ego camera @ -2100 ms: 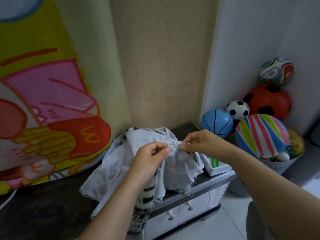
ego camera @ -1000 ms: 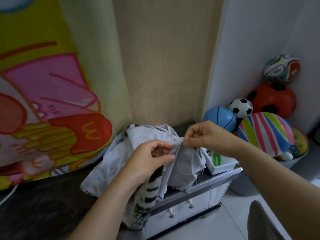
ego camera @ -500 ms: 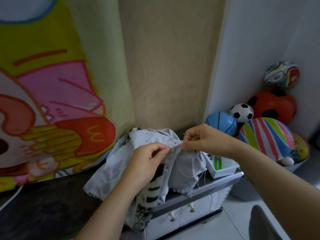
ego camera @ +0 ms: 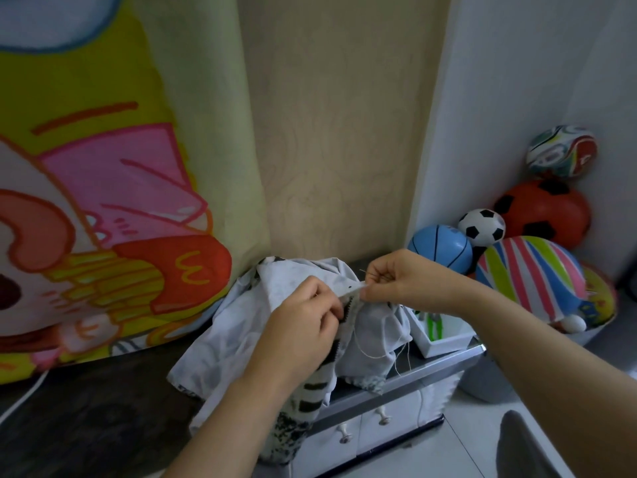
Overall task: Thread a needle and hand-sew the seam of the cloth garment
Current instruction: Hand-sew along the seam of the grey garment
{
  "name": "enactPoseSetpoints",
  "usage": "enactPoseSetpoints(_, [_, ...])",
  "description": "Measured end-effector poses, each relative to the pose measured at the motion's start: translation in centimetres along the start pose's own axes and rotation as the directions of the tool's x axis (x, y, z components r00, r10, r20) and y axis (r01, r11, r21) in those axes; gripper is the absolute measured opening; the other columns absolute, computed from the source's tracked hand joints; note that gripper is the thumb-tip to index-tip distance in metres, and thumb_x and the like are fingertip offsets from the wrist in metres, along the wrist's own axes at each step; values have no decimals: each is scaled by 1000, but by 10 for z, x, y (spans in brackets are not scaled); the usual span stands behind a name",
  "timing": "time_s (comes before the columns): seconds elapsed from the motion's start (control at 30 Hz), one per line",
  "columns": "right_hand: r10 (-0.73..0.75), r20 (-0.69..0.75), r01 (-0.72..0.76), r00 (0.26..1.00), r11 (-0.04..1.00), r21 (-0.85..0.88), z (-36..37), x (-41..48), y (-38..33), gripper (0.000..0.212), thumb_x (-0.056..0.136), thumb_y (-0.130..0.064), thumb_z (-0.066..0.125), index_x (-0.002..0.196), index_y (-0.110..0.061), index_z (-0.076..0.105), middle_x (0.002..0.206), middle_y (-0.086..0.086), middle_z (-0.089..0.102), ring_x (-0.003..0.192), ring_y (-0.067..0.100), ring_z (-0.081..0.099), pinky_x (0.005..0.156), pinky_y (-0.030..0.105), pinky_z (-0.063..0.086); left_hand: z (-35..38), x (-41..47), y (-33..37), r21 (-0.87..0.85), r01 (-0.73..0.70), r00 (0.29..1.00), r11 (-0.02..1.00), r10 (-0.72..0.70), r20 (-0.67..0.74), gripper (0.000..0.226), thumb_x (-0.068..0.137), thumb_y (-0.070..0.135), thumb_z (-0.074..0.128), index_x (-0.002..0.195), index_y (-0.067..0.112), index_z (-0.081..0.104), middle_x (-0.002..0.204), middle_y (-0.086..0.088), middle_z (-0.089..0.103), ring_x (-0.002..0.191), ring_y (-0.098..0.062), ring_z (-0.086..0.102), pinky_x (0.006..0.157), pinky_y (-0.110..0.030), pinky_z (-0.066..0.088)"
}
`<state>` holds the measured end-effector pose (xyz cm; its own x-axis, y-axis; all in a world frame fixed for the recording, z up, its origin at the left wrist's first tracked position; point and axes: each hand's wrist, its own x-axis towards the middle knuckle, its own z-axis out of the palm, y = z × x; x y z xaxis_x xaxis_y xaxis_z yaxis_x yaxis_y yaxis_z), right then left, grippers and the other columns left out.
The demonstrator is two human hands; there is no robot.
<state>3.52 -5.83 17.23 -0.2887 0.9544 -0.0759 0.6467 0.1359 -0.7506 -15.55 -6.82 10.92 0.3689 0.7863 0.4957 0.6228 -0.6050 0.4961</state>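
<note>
Standing close by, I am watching a person working with both hands raised over a pale garment [ego camera: 241,336]. The garment is lying bunched on a dark surface [ego camera: 86,408] and spilling over the front of a low cabinet [ego camera: 406,377] with white drawers. The left hand [ego camera: 303,322] is curling its fingers round a fold of the cloth and gripping it. The right hand [ego camera: 396,281] is pinching the cloth's upper edge between thumb and forefinger, just beside the left. A light thread [ego camera: 374,355] is hanging in a loop below the right hand, against the cloth. The needle is too fine to make out for certain. A white box [ego camera: 448,341] is sitting on the cabinet, just right of the cloth. Toy balls are piling up in the corner: a blue ball [ego camera: 439,248], a striped ball [ego camera: 531,274] and a red ball [ego camera: 544,210]. A cartoon curtain [ego camera: 103,201] is hanging on the left.
</note>
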Motion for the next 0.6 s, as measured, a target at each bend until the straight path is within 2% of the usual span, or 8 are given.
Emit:
enactPoseSetpoints(0.07, [-2, 7, 2, 1000, 1000, -11, 3, 1, 0, 25, 83, -23, 69, 76, -1, 62, 58, -3, 54, 48, 1, 43, 52, 12, 39, 5, -4, 2, 26, 48, 998, 999, -47, -35, 11, 84, 19, 57, 75, 15, 63, 82, 15, 46, 66, -7, 50, 58, -13, 36])
enactPoseSetpoints(0.13, [-10, 17, 11, 1000, 1000, -21, 6, 2, -1, 26, 83, -23, 70, 76, 0, 62, 57, -3, 52, 47, 1, 42, 50, 11, 39, 8, -5, 7, 65, 89, 994, 994, -85, -62, 31, 80, 46, 51, 70, 17, 58, 79, 13, 44, 62, -9, 50, 53, -17, 38])
enactPoseSetpoints(0.2, [-22, 22, 23, 1000, 999, -36, 8, 2, -3, 25, 83, -23, 70, 75, 0, 62, 57, -3, 51, 47, 0, 42, 49, 10, 38, 10, -4, 12, 109, 133, 990, 985, -126, -68, 46, 77, 62, 46, 67, 18, 54, 78, 10, 43, 60, -10, 50, 52, -22, 42])
enactPoseSetpoints(0.27, [-30, 19, 31, 999, 998, -47, 8, 3, -5, 27, 83, -24, 70, 75, 0, 61, 57, -2, 51, 47, 0, 42, 49, 10, 37, 10, -3, 15, 121, 160, 986, 980, -152, -72, 42, 79, 58, 52, 66, 18, 52, 78, 10, 43, 59, -10, 50, 50, -19, 40])
enactPoseSetpoints(0.33, [-32, 15, 33, 999, 998, -51, 7, 3, -5, 31, 82, -25, 70, 75, 3, 60, 57, -2, 49, 46, 1, 40, 48, 10, 36, 10, -2, 16, 105, 172, 983, 980, -163, -86, 32, 83, 43, 60, 66, 18, 50, 79, 11, 41, 60, -10, 47, 50, -13, 31])
enactPoseSetpoints(0.4, [-31, 8, 31, 999, 999, -44, 6, 3, -4, 35, 82, -27, 71, 75, 6, 58, 57, -1, 48, 46, 0, 40, 48, 9, 35, 9, -1, 15, 92, 169, 983, 981, -160, -88, 23, 84, 30, 63, 67, 17, 54, 79, 11, 41, 60, -9, 46, 52, -13, 28])
enactPoseSetpoints(0.47, [-25, 0, 25, 1000, 999, -29, 4, 2, -2, 35, 82, -27, 71, 75, 5, 58, 57, -1, 49, 46, 0, 41, 50, 11, 37, 7, -2, 15, 67, 149, 987, 987, -144, -78, 18, 85, 25, 63, 72, 14, 62, 80, 12, 43, 62, -9, 48, 54, -15, 32])
enactPoseSetpoints(0.6, [-7, -1, 7, 1000, 999, -33, 2, 2, 2, 28, 81, -29, 71, 72, -5, 61, 55, -6, 51, 51, 2, 43, 55, 17, 40, 4, -3, 13, -28, 136, 990, 990, -137, -39, 16, 90, 24, 61, 84, 12, 71, 85, 13, 49, 73, -6, 54, 61, -8, 39])
